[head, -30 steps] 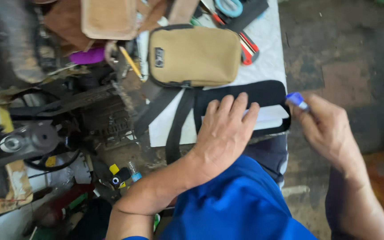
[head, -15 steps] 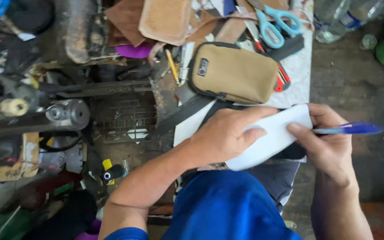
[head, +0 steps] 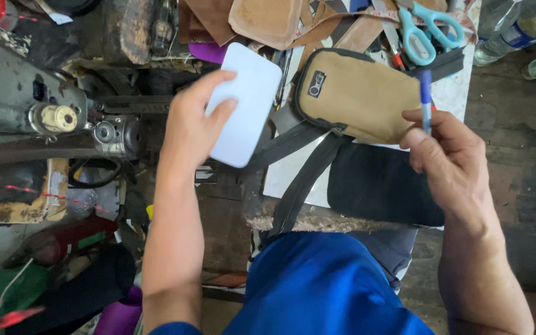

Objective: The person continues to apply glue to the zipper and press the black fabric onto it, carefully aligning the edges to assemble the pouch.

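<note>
Above the cluttered surface, a white rounded card was held in the left hand, fingers clamped on its left edge, long axis tilted from upper right to lower left. A blue pen was pinched upright in the right hand, fingers closed on it. The tan pouch lay between the two hands, the black panel just below it and nearer the right hand. Scissors were seen beyond the pouch.
</note>
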